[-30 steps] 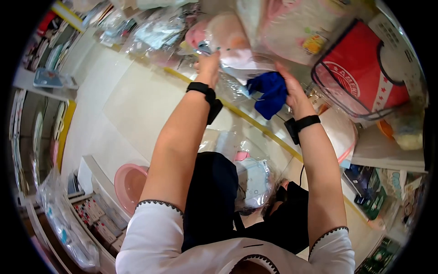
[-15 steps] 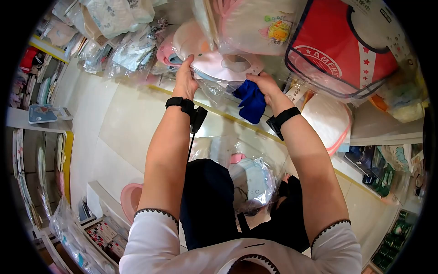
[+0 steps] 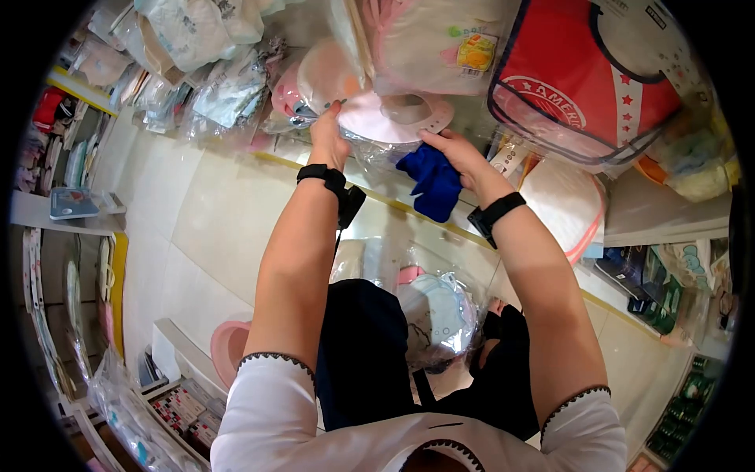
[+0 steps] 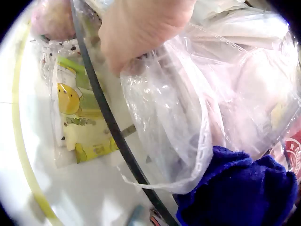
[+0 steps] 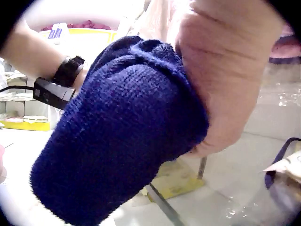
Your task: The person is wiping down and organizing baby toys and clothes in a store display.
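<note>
A pale pink bib (image 3: 370, 118) in a clear plastic bag (image 4: 164, 117) lies between the two hands. My left hand (image 3: 329, 141) grips the bag's left side; its fingertips are mostly hidden in the left wrist view. My right hand (image 3: 460, 157) pinches the bag's right edge near the bib's rounded end, and a dark blue cloth (image 3: 431, 182) is held in the same hand, hanging below the palm. In the right wrist view the cloth (image 5: 117, 122) covers the fingers of the right hand (image 5: 225, 70).
A red bagged bib (image 3: 550, 86) and a white one with a duck picture (image 3: 440, 47) are beyond the hands. Bagged goods (image 3: 228, 94) fill the shelf at upper left. A pink basin (image 3: 230, 350) and a plastic package (image 3: 440, 311) are lower down.
Over the last second the view has shifted, and the bagged bib came out flatter between the hands. Since half a second ago both hands have barely moved.
</note>
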`<state>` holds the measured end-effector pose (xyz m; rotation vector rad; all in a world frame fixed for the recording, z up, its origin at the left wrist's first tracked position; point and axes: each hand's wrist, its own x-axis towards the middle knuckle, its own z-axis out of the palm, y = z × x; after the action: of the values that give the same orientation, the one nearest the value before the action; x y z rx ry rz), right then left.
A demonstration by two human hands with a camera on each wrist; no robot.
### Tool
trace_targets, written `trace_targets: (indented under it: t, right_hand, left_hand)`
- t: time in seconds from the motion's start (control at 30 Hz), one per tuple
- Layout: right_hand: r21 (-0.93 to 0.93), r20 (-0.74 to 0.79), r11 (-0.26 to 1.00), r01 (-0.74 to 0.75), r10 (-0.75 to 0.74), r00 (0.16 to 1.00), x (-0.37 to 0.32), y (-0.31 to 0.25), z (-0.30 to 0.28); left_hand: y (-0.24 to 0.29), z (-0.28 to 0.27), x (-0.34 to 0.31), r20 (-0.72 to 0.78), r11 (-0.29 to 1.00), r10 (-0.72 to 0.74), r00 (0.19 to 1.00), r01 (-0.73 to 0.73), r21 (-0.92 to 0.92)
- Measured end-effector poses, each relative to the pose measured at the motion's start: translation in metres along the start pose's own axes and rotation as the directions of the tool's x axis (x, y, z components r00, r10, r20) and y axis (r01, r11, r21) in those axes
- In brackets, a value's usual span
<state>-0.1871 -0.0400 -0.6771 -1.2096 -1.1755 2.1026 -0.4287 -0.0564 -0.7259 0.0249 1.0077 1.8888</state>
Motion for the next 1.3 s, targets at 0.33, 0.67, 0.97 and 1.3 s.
trace_targets:
  t: [0.33, 0.67, 0.97, 1.3]
  right_hand:
    - [-0.496, 0.275, 0.867, 0.049, 0.103, 0.956, -0.067, -0.048, -0.024]
    - [-0.887, 0.370, -0.424, 0.181, -0.420, 0.829, -0.015, 0.015, 0.009]
    - [-0.998, 0.051, -0.020, 0.058, -0.802, 0.595, 0.135, -0.015, -0.007]
    - [-0.786, 0.553, -0.063, 0.615, -0.515, 0.655, 0.176, 0.006, 0.104]
  left_hand:
    - [0.079, -0.033, -0.087, 0.267, 0.991, -0.120, 0.956, 0.101, 0.083]
    - [0.172, -0.076, -0.254, -0.005, 0.924, 0.150, 0.989, -0.139, 0.356]
    - [0.198, -0.093, -0.330, -0.254, 0.966, 0.206, 0.945, -0.154, 0.208]
    - [0.196, -0.104, -0.356, -0.360, 0.944, 0.291, 0.886, -0.206, 0.256]
